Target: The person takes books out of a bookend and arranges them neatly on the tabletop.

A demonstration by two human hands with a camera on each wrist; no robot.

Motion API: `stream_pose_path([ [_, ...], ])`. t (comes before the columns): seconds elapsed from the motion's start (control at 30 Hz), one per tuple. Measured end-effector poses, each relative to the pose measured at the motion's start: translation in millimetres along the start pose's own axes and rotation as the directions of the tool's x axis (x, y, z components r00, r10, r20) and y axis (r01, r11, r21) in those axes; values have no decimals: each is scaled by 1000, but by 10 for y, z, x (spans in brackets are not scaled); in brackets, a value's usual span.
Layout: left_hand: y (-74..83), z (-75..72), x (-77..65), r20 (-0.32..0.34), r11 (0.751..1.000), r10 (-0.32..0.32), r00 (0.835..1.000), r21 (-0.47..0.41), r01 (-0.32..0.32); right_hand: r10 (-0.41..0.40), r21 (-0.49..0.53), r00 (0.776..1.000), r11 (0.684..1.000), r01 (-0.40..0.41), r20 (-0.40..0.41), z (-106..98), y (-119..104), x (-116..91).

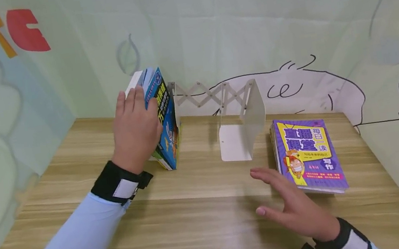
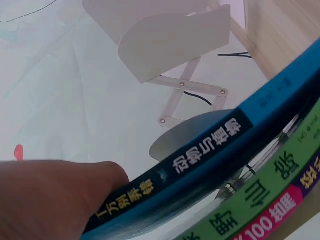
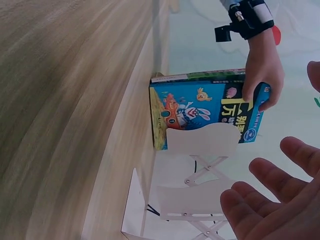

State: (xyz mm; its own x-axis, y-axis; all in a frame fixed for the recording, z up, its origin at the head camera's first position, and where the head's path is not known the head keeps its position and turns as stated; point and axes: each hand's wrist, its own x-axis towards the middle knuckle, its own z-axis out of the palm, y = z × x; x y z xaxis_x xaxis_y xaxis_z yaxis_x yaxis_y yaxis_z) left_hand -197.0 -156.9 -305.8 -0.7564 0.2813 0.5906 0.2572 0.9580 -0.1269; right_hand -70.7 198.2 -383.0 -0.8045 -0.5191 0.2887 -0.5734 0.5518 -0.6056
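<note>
My left hand (image 1: pixel 134 130) grips a few upright books from above, the thumb on the blue cover of the nearest book (image 1: pixel 169 123) and the fingers across the others. In the left wrist view, a green-spined book (image 2: pixel 260 192) stands beside the blue one. The books lean slightly at the left end of a white folding bookend (image 1: pixel 254 111), whose metal lattice stretches to the right. Over the table, left of a purple-covered book (image 1: pixel 308 159), my right hand (image 1: pixel 295 207) hovers with spread fingers, holding nothing.
The purple book lies flat on top of a small stack at the right of the wooden table (image 1: pixel 200 229). Behind the table hangs a printed cloth backdrop (image 1: pixel 184 26) with cartoon drawings. The bookend's L-shaped base plate (image 1: pixel 234 143) rests on the tabletop.
</note>
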Motion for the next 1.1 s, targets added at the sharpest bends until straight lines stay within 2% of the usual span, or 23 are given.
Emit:
stream_pose_path([
  [0.2, 81, -20, -60, -27, 1000, 1, 1000, 14, 0, 12, -5, 1000, 1000, -12, 11, 17, -6, -33],
  [0.43, 124, -43, -107, -88, 999, 20, 996, -26, -22, -15, -24, 1000, 1000, 15, 1, 15, 13, -35],
  [0.7, 105, -32, -186, -180, 996, 41, 983, -75, -55, 74, -20, 995, 997, -73, 59, 52, 40, -74],
  [0.93, 144, -49, -257, -200, 992, 43, 979, -108, -66, 101, -9, 994, 995, -101, 51, 63, 48, -91],
  [1.1, 205, -70, -333, -186, 988, 30, 982, -145, -58, 99, -4, 994, 995, -99, 50, 63, 39, -82],
])
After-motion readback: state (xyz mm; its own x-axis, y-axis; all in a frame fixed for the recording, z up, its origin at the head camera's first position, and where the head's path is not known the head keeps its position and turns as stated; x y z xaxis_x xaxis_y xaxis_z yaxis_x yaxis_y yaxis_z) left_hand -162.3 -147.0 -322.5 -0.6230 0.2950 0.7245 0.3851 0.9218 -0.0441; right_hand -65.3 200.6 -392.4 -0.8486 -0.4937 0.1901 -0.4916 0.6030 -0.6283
